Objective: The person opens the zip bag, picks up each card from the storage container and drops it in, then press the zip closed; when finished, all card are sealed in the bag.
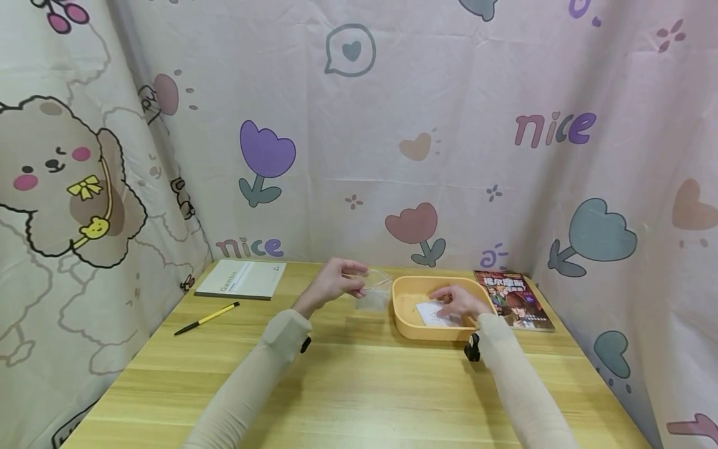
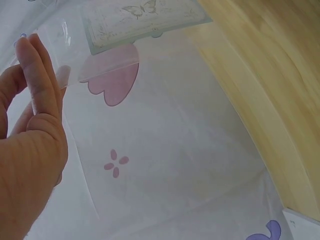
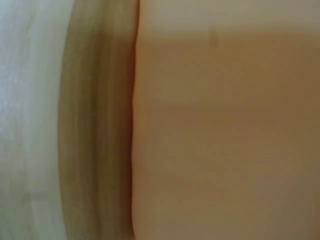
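My left hand (image 1: 335, 284) pinches a clear plastic bag (image 2: 165, 125) beside the tray's left end. Through the plastic in the left wrist view shows a pale card with a butterfly drawing (image 2: 145, 22) and a teal edge. A shallow yellow tray (image 1: 426, 334) stands to the right, with a white card (image 1: 429, 313) in it. Over that card, inside the tray, is my right hand (image 1: 462, 301), thumb and fingers bent down at it. Whether they grip the card I cannot tell. Tray wall and table fill the blurred right wrist view.
At the back left lies a white notebook (image 1: 244, 277), with a yellow and black pen (image 1: 207, 318) in front of it. A colourful comic-style magazine (image 1: 518, 302) lies right of the tray, partly behind it. A patterned curtain (image 1: 359, 125) hangs along the wooden table's back (image 1: 381, 399).
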